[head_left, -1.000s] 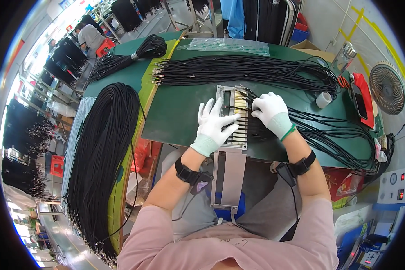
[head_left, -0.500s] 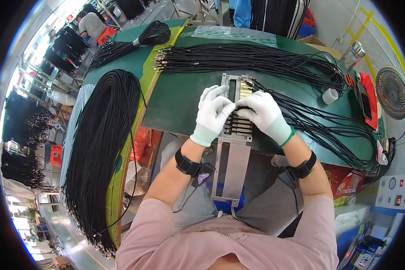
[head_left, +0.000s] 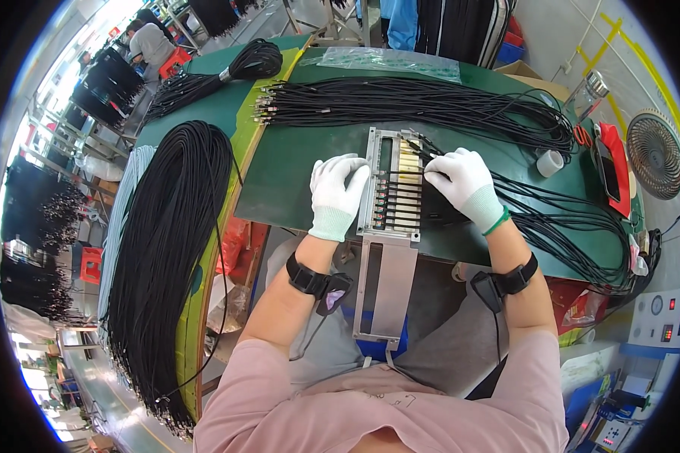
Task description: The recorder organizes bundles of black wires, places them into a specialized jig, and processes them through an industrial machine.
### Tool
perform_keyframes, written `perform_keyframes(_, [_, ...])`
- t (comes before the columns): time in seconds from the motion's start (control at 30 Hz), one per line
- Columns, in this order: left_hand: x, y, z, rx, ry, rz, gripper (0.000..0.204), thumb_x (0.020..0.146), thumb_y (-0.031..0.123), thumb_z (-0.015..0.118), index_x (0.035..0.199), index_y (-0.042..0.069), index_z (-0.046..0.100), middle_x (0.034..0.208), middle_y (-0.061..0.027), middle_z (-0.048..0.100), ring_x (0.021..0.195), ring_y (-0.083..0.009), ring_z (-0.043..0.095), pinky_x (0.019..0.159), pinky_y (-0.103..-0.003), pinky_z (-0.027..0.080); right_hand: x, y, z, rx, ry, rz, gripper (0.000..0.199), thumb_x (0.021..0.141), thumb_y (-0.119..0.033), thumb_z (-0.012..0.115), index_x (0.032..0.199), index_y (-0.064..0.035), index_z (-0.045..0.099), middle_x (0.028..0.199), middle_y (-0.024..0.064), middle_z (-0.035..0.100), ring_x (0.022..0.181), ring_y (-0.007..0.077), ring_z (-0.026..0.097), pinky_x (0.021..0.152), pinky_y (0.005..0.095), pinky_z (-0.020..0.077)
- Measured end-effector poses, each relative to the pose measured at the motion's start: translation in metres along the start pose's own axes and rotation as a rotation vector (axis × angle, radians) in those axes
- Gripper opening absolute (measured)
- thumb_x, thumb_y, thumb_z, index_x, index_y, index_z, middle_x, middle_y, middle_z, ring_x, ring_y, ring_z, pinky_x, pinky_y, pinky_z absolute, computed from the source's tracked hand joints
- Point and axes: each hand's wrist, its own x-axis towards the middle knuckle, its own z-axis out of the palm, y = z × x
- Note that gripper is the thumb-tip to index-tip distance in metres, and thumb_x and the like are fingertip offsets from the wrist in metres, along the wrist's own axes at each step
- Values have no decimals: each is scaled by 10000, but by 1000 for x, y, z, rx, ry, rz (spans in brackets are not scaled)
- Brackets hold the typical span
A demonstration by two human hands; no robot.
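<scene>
A metal fixture (head_left: 394,232) with a row of pale slots lies at the table's near edge. Several short black cable ends (head_left: 404,211) sit side by side in its nearer slots; the farther slots show pale yellow. My left hand (head_left: 338,192), in a white glove, is just left of the fixture, fingers loosely curled and thumb apart, with nothing seen in it. On the right side, my gloved right hand (head_left: 465,181) has thumb and forefinger closed at the fixture's edge on a black cable, mostly hidden by the fingers. Loose black cables (head_left: 551,198) run rightward from there.
A long bundle of black cables (head_left: 400,102) lies across the back of the green table. Another thick bundle (head_left: 166,249) hangs over the left ledge. At the right are a white roll (head_left: 552,162), orange scissors (head_left: 582,136), a phone (head_left: 607,172) and a fan (head_left: 657,153).
My hands were together over the fixture's slots and have moved apart, left hand to the left, right hand to the right. More of the cable ends in the slots now shows.
</scene>
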Motion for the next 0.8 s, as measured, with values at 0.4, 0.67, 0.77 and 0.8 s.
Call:
perform_keyframes(0.4, [0, -2, -3, 16, -114, -56, 208, 932, 239, 552, 1014, 113, 697, 1060, -72, 683, 1046, -247, 600, 1013, -407, 344, -1, 4, -2, -68, -47, -14, 79, 805, -193, 658, 790, -119, 680, 742, 32, 644, 772, 267, 574, 717, 383, 442])
perform_keyframes(0.67, [-2, 24, 10, 117, -286, 221, 347, 865, 371, 643, 1171, 215, 692, 1322, -152, 551, 1277, -473, 385, 1104, -506, 297, -5, 10, 8, -33, -22, 29, 125, 841, -241, 634, 822, -130, 688, 772, 41, 649, 822, 273, 589, 735, 399, 455])
perform_keyframes(0.77, [2, 24, 11, 166, -405, 224, 362, 859, 373, 654, 1181, 212, 690, 1370, -160, 520, 1308, -517, 336, 1105, -515, 303, -7, 30, 6, -8, -13, 72, 141, 852, -263, 628, 837, -141, 697, 778, 47, 649, 842, 276, 595, 747, 404, 462])
perform_keyframes(0.8, [4, 23, 11, 154, -438, 208, 357, 854, 373, 660, 1170, 210, 696, 1369, -155, 523, 1309, -522, 333, 1106, -520, 301, -7, 38, 3, -4, -25, 84, 144, 855, -265, 626, 845, -144, 702, 782, 52, 649, 849, 281, 595, 758, 406, 467])
